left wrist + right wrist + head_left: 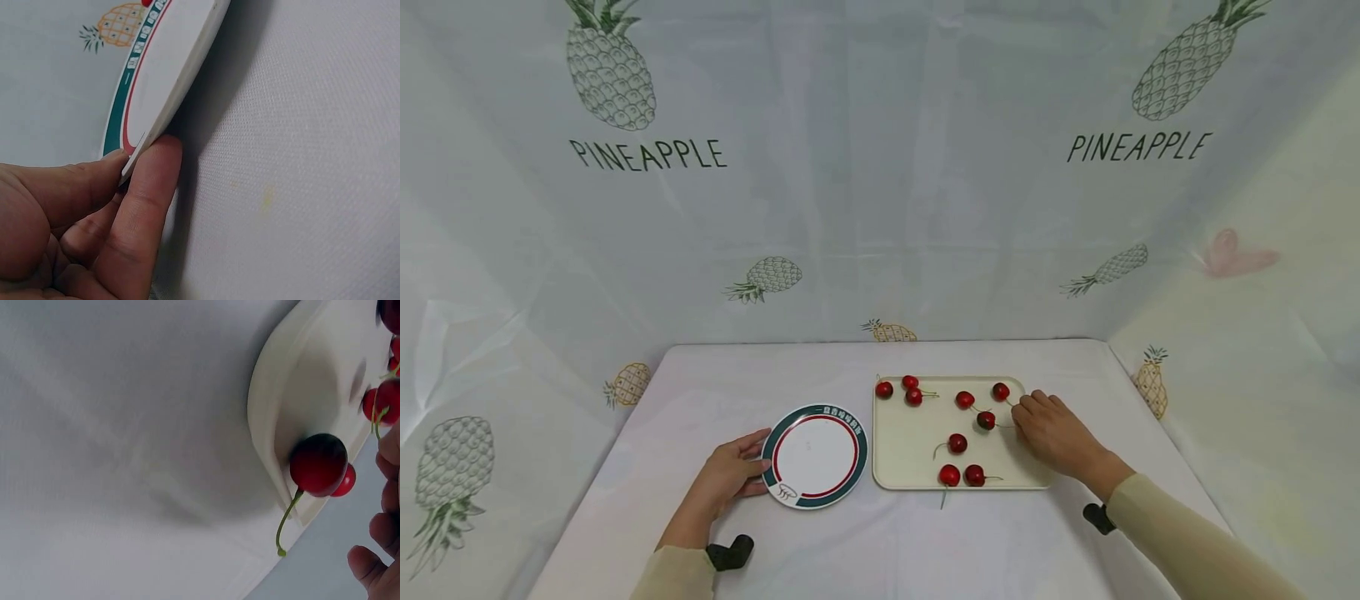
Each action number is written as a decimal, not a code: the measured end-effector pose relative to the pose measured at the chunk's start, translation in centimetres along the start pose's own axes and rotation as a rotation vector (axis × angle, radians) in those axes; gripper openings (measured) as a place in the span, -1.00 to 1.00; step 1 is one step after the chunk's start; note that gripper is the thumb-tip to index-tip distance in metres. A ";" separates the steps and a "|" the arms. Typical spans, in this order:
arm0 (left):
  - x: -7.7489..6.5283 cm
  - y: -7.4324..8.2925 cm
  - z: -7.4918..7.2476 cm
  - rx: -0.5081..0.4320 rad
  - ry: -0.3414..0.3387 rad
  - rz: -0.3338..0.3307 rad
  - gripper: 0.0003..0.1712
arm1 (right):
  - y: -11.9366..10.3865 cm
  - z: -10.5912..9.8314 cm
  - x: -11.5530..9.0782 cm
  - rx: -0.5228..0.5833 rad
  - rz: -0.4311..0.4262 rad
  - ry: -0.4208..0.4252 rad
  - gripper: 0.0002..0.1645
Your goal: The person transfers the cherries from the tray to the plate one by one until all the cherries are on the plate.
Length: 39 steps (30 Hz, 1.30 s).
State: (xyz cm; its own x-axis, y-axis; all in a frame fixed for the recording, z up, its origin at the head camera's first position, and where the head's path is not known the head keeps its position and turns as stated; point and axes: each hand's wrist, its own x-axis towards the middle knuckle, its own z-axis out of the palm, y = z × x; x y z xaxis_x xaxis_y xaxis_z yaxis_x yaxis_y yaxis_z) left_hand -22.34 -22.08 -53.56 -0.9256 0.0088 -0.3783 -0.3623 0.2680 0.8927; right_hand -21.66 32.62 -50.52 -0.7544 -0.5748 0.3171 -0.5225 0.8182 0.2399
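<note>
My left hand pinches the near-left rim of a round white plate with a dark green band and a red ring. In the left wrist view, the thumb lies on top of the rim and a finger supports it from below. Over the right edge of a cream tray is my right hand, fingers curled. Its fingertips meet the stem of a dark red cherry, seemingly pinching it; the right wrist view cuts off part of the hand. Several more stemmed cherries lie in the tray.
The plate and tray sit side by side on a white-covered table. One cherry lies at the tray's near edge, its stem hanging over the rim. A pineapple-print cloth hangs behind the table and along its sides.
</note>
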 end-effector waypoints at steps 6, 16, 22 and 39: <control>0.0 0.0 0.0 -0.002 0.007 0.005 -0.26 | -0.8 0.5 0.9 -0.004 0.028 0.014 -0.76; 0.0 -0.2 0.1 -0.014 0.015 0.001 -0.26 | -2.9 0.7 3.7 -0.004 -0.001 0.105 -0.83; 0.2 -0.1 0.2 -0.006 0.022 0.001 -0.25 | -4.8 0.5 5.8 0.010 -0.013 0.130 -0.84; 0.3 0.1 0.0 0.003 0.013 0.000 -0.25 | -12.3 0.6 12.3 0.019 -0.073 0.088 -0.80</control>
State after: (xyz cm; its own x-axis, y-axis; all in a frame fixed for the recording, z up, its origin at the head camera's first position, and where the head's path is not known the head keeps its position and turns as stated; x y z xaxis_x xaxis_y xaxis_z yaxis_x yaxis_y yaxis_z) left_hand -22.63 -22.03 -53.60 -0.9270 -0.0040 -0.3751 -0.3621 0.2706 0.8920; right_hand -24.73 15.50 -50.10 -0.6769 -0.6309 0.3792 -0.5826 0.7740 0.2479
